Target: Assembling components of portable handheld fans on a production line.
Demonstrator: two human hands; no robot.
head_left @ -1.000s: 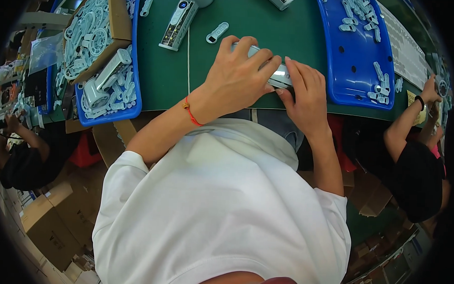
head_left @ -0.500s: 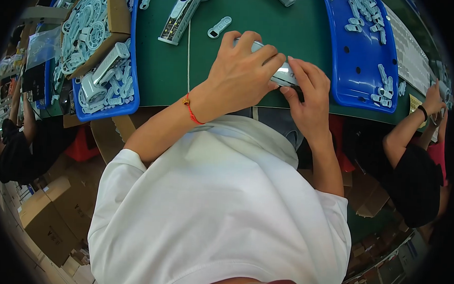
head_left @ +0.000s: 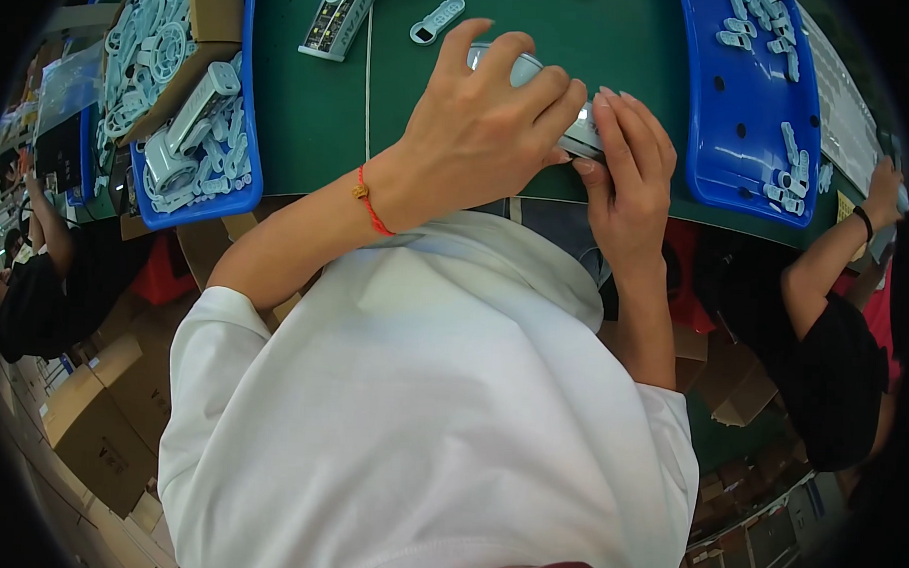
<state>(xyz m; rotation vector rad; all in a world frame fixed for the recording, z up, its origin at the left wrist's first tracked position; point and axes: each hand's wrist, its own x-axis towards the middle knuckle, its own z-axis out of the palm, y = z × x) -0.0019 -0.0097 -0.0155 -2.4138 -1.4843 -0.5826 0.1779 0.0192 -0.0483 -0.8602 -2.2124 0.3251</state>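
Note:
Near the front edge of the green table I hold a pale grey, shiny, elongated plastic housing (head_left: 583, 136) with a rounded end. My left hand (head_left: 490, 130) arches over it from above, fingers bent around it, covering most of its middle. At the housing's right end, the thumb and fingers of my right hand (head_left: 633, 175) grip it. Beyond my left hand lies a small pale cover piece (head_left: 437, 20) with oval openings. Farther left stands a similar pale device (head_left: 335, 21) with its circuit board exposed.
At left, a blue tray (head_left: 255, 167) holds pale plastic parts, with a cardboard box (head_left: 216, 10) of more parts. Another blue tray (head_left: 724, 163) at right contains small pieces. Co-workers sit on both sides; one's hand (head_left: 883, 194) works at the far right.
The view has shifted, so the table things sit higher and the trays lie farther apart. My left index finger is raised more off the housing. Both hands still hold it.

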